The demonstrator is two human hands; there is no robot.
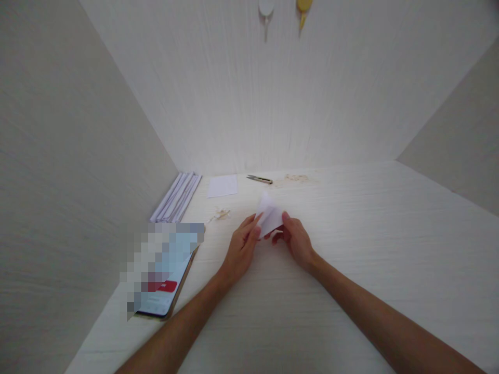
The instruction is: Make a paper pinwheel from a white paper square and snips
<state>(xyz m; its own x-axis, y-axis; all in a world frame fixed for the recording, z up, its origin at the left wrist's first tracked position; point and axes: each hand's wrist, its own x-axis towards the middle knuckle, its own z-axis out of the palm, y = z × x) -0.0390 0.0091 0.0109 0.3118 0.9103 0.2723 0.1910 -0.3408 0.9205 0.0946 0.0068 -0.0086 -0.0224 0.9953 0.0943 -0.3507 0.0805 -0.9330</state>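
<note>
A small folded piece of white paper (pixel 272 220) is held up off the table between my two hands. My left hand (pixel 242 248) grips its left side, thumb in front and fingers partly behind. At the right edge my right hand (pixel 297 238) pinches the paper, with the other fingers curled beneath it. The paper tapers to a point at the top, and a fold shows across its left part. Beyond it lie a flat white paper square (pixel 222 186) and a pair of small metal thread snips (pixel 259 179).
A bundle of folded white paper strips (pixel 177 197) leans along the left wall. Nearer, a phone (pixel 167 287) with its screen lit lies partly blurred out. Brownish marks (pixel 297 177) spot the white table (pixel 351 234). Two hooks, white (pixel 266 8) and yellow (pixel 303 6), are on the back wall.
</note>
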